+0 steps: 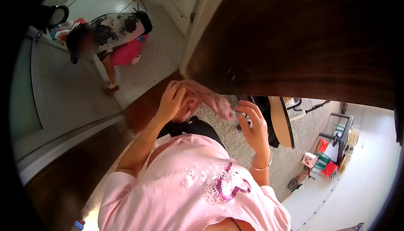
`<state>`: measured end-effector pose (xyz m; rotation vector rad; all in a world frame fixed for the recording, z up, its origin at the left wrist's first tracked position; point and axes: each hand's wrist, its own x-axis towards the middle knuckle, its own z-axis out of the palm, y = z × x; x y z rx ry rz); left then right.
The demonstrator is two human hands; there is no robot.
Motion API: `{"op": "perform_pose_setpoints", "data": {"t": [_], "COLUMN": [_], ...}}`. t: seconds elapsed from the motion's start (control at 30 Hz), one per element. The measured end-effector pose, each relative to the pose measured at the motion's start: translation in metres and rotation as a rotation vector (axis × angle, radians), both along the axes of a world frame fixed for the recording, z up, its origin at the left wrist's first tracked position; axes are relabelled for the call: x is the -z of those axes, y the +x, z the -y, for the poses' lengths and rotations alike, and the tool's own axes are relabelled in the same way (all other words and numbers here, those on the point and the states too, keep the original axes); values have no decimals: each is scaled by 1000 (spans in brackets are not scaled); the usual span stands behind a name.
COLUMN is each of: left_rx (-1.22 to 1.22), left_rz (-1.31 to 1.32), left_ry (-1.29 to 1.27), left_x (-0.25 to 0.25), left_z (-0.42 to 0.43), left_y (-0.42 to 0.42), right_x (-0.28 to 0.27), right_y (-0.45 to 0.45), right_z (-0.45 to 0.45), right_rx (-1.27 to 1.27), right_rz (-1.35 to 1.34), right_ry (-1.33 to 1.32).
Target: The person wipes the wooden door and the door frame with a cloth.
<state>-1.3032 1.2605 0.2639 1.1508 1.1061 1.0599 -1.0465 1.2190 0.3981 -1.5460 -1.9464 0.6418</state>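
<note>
One bare left hand (169,104) grasps a crumpled strip of thin pink fabric (210,100), which hangs bunched in front of the wearer's waist and trails toward the right. The right hand (255,132), with a pale bangle (261,168) at its wrist, is released, fingers parted and curved just beside the loose end; whether they touch it cannot be told. The handling looks partway along: the fabric is off the floor and in hand, but neither spread flat nor neatly folded. How much is left is unclear. Beyond the doorway, another person (120,29) in a patterned top bends low, one arm reaching down.
</note>
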Motion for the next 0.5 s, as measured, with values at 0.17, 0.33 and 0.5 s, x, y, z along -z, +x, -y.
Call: {"op": "perform_pose_setpoints", "data": {"t": [0.17,0.33,0.5], "left_rx": [-33,-176,-480], "left_rz": [466,24,-118], "left_ry": [-195,603,1150], "left_x": [-51,-144,-205], "left_z": [-24,-78,-143], "left_y": [2,43,110], "right_x": [-33,-60,-101], "right_y": [13,5,-36], "right_z": [-31,-83,-138], "right_rx": [39,237,538], "right_rz": [-55,19,44], "right_ry": [241,740,1116]}}
